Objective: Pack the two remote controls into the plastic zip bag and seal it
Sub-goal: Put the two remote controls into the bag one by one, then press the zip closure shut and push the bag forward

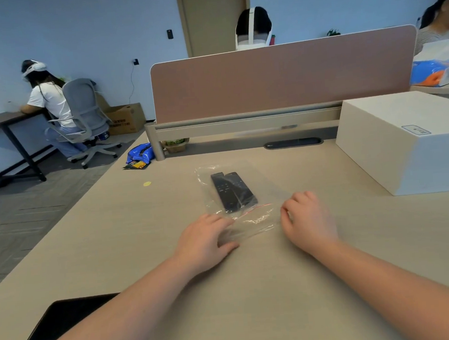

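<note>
Both remotes (233, 191) lie side by side inside the zip bag (257, 194) on the bench (253, 287); my left hand (204, 241) presses its mouth flat, fingers spread, right hand (308, 221) curled at its edge.

Just 1 view, worn on the person's head, looking forward and down across the desk (253, 287). Both forearms run in from the near edge. The wide lens also takes in the partition (283, 78) at the far side and the room beyond it.
</note>
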